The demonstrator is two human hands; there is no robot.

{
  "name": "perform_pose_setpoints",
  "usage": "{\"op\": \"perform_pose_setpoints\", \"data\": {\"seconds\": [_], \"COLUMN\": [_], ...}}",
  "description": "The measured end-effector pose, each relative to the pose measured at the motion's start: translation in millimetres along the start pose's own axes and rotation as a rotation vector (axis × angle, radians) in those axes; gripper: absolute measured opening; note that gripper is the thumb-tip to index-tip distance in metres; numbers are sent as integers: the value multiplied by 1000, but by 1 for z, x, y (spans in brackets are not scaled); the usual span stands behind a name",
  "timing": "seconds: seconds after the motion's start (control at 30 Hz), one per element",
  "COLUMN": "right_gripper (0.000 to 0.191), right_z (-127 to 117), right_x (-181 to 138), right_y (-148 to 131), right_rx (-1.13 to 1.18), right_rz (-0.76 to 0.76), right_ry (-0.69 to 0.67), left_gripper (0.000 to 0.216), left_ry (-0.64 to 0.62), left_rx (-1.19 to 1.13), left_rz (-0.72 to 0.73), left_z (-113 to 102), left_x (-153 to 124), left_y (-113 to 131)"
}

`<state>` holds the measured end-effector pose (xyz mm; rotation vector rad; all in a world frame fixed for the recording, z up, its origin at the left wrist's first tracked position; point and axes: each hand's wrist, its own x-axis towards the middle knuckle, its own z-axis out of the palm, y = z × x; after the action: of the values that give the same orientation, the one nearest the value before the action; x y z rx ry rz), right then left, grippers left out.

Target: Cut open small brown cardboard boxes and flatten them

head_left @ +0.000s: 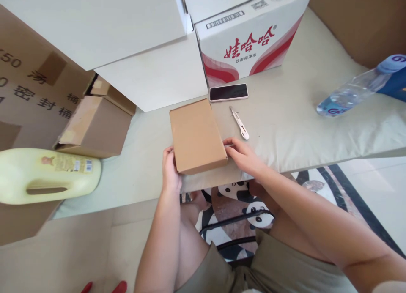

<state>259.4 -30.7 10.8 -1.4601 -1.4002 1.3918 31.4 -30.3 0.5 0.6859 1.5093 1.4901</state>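
A small flat brown cardboard box [196, 135] lies closed on the pale cloth-covered surface [301, 115] in front of me. My left hand [170, 171] grips its near left corner, fingers curled against the side. My right hand [242, 155] presses against its near right corner, fingers bent on the edge. A white utility knife [240, 124] lies just right of the box, a short way beyond my right hand. A phone [229, 92] lies face up behind the box.
A white carton with red print [250, 35] and larger white boxes [133, 43] stand behind. An open brown carton [95, 126] and a pale yellow jug [44, 174] are left. A water bottle [358, 88] lies at right. My knees are below the edge.
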Motion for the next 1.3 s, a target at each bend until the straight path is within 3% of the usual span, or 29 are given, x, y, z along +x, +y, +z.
{"op": "perform_pose_setpoints", "data": {"seconds": [0.27,0.5,1.3], "right_gripper": [25,22,19], "right_z": [0,1,0], "right_x": [1,0,2], "right_y": [2,0,2], "right_rx": [-15,-18,-79], "right_rz": [-12,-8,-54], "right_ry": [-13,-8,-25], "left_gripper": [35,40,45], "left_ry": [-47,-82,-47], "left_rx": [-45,-79,-84], "left_rz": [39,-18,-53], "left_z": [0,3,5], "left_x": [-1,-4,-5], "left_y": [-3,-1,-2]}}
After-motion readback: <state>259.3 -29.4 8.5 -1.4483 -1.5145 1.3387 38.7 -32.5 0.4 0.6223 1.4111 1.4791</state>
